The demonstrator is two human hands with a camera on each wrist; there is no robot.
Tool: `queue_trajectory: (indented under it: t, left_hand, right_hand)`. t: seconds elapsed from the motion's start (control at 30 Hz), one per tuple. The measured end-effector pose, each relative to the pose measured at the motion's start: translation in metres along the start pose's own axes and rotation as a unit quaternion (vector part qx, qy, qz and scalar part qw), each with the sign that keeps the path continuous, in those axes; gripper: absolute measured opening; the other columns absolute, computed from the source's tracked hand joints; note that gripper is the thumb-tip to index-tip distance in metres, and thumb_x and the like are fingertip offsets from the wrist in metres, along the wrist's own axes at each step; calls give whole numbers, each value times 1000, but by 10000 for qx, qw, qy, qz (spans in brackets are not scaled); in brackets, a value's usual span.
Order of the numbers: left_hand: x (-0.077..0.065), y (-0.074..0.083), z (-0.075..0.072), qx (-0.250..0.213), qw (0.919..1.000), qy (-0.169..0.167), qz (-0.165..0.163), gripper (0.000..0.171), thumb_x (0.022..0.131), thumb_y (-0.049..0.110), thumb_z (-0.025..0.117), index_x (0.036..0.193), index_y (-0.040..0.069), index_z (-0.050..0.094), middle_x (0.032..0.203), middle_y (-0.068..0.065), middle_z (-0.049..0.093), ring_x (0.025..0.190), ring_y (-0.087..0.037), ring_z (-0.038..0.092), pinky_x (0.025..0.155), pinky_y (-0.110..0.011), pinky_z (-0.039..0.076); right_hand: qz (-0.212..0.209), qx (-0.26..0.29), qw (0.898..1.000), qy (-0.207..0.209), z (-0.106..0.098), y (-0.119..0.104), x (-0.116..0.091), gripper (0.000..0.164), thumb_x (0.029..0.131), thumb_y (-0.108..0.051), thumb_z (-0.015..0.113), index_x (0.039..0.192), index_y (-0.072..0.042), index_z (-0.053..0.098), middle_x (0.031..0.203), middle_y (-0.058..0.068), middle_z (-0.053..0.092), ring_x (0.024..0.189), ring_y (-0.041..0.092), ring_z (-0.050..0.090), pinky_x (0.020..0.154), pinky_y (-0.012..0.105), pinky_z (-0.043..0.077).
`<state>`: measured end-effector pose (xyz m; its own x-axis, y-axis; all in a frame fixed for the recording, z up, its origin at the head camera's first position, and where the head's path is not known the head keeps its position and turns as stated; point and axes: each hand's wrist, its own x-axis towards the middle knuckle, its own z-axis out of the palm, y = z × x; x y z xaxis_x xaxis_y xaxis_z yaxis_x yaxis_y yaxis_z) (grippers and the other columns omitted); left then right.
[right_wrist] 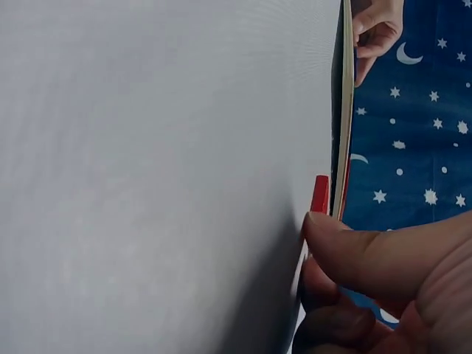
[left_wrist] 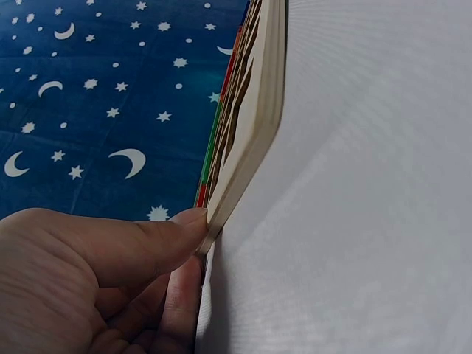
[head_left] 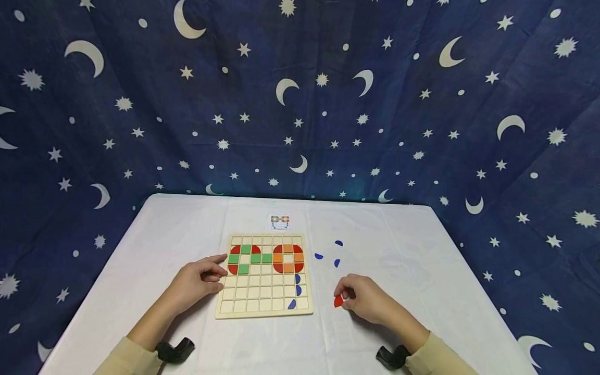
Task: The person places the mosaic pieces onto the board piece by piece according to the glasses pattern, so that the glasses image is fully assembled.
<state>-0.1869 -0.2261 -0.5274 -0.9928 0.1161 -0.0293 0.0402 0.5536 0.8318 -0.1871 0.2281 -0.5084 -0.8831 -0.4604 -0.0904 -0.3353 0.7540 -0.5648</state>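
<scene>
A pale wooden grid board (head_left: 253, 307) lies on the table, with red quarter-round pieces, green squares (head_left: 246, 249), orange squares (head_left: 288, 267) and blue half-round pieces (head_left: 298, 290) in its cells. At its left edge, the thumb and fingertips of my left hand (head_left: 194, 281) rest against the rim; the left wrist view shows the thumb (left_wrist: 177, 236) at the board's corner. Right of the board, my right hand (head_left: 367, 299) pinches a red quarter-round piece (head_left: 338, 301) between thumb and finger, low over the cloth. This piece shows partly above the thumb in the right wrist view (right_wrist: 319, 193).
Three loose blue half-round pieces (head_left: 337, 263) lie on the white tablecloth (head_left: 375, 234) right of the board. Behind the board is a small pattern card (head_left: 280, 221). A dark blue curtain (head_left: 328, 130) with moons and stars hangs beyond the table.
</scene>
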Motion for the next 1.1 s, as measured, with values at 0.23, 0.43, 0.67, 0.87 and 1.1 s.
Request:
queue_trajectory:
  t: [0.23,0.43,0.67,0.87,1.1]
  left_hand:
    - [0,0,0,-40,10000,7,-16,24,83,3,87,104,14,82,159,-11,60,94,-7,69,80,-16,58]
    - [-1,1,0,-56,10000,3,-2,24,84,3,87,105,14,82,159,-11,60,95,-6,70,80,-16,57]
    - [-1,2,0,24,10000,21,-10,23,84,4,87,104,14,82,159,-10,60,95,-8,69,80,-16,57]
    - [-1,1,0,-3,10000,27,-45,24,84,4,87,104,15,82,159,-10,60,95,-8,69,80,-16,57]
    - [0,2,0,24,10000,37,-35,23,85,3,87,104,15,82,159,-10,60,95,-6,69,80,-16,57]
  right_hand:
    - [271,-401,9980,397,8,-5,5,35,78,-20,95,76,-27,61,72,-13,52,68,2,47,64,22,40]
    - [274,-610,9968,437,11,-10,8,38,83,-26,92,70,-26,57,65,-15,51,63,2,46,60,22,40]
    - [196,-337,9992,-77,5,-12,15,38,92,-1,79,119,-28,76,90,-14,61,84,7,55,74,24,48]
    - [-184,-309,9979,-531,4,-13,20,40,94,4,71,114,-30,81,88,-15,62,83,6,56,73,22,49]
    - [-218,-232,9981,-530,8,-18,21,29,90,-3,83,106,-26,76,83,-11,60,81,6,55,72,23,47]
